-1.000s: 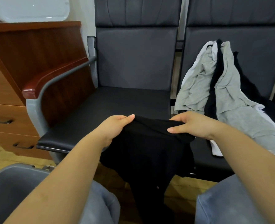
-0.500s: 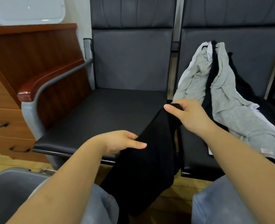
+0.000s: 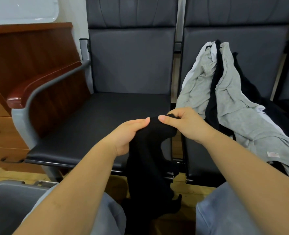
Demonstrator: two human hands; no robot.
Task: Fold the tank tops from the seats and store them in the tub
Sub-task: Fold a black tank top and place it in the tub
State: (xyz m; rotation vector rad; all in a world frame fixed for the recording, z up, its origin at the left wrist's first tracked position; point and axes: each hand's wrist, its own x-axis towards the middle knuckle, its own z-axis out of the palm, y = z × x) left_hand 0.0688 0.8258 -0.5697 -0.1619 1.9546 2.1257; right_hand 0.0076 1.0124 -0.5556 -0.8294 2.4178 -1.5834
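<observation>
Black tank top bunched between left hand and right hand, fingers of both curled round its upper edge, rest hanging past left seat front. Heap of grey, white and black tops on right seat; grey tub lower left.

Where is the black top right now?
In the head view, the black tank top hangs at centre, gripped by the left hand and right hand over the seat's front edge.
</observation>
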